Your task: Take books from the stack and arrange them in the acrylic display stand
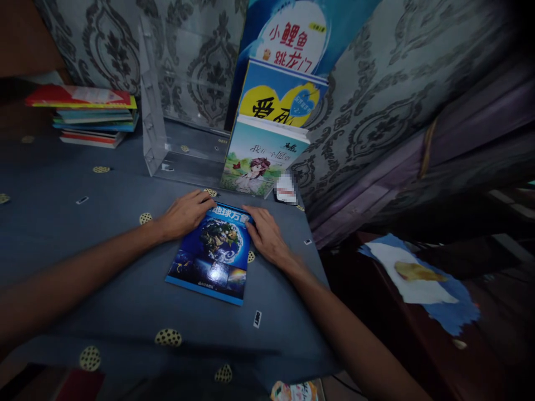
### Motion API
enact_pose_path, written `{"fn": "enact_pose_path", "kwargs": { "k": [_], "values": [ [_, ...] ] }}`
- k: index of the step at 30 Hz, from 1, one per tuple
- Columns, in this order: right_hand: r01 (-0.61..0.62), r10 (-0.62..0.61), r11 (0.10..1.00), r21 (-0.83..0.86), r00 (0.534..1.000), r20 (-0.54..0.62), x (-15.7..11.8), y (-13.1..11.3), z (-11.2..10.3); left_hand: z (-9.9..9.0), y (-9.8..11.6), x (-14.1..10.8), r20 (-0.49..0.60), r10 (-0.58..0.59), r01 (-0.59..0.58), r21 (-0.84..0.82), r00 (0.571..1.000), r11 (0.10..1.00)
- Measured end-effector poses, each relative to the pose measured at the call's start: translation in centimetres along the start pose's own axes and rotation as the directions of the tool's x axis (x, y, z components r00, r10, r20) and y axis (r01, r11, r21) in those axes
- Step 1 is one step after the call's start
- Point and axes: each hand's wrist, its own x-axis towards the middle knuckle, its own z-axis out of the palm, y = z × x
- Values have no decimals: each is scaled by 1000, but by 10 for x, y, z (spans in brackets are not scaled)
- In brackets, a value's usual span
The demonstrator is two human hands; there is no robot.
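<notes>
i have the blue earth book lying flat, cover up, on the counter. my left hand touches its far left corner, my right hand its far right corner; i can't tell whether either hand's fingers are clamped or apart. beyond, a clear rack holds upright books on its right; a book stack sits far left.
</notes>
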Motion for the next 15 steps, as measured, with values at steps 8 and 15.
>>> {"fn": "enact_pose_path", "kwargs": {
  "k": [8,15],
  "values": [
    [8,-8,1000,1,1000,-15,0,4,1,0,0,1,16,-6,6,-19,1000,1000],
    [-7,7,1000,2,1000,-20,1,4,-1,-3,1,1,44,-10,12,-27,999,1000]
  ]
}}
